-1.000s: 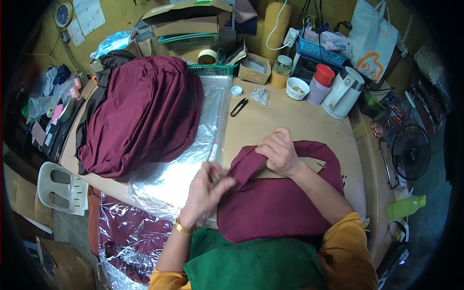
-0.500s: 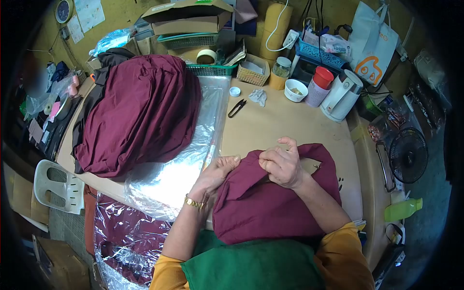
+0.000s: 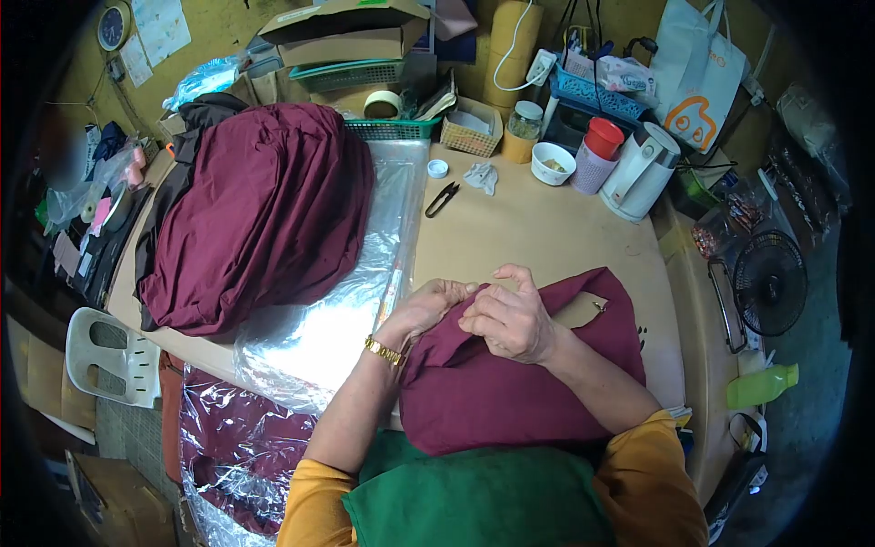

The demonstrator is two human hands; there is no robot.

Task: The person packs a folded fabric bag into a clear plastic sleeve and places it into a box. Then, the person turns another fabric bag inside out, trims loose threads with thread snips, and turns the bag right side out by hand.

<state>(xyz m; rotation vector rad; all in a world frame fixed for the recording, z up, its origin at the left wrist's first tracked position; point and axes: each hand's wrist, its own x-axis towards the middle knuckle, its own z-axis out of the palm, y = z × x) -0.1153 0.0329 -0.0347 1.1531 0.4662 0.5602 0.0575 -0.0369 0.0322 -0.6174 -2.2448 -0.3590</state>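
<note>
From the cloth [image 3: 529, 397] on the bench [image 3: 583, 223] here, I see the fabric heap [image 3: 260, 219] at ten o'clock, snips [image 3: 448, 193] at eleven, kettle [image 3: 636, 180] at one.

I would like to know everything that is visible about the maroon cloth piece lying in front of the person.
The maroon cloth piece looks like smooth, thin fabric with rounded corners. It lies mostly flat on the table, gathered and creased at upper left. Tan shows through its opening, where a small metallic-looking part sits at the right. The left hand pinches its upper-left edge; the right hand, fingers curled, touches it beside the opening.
</note>
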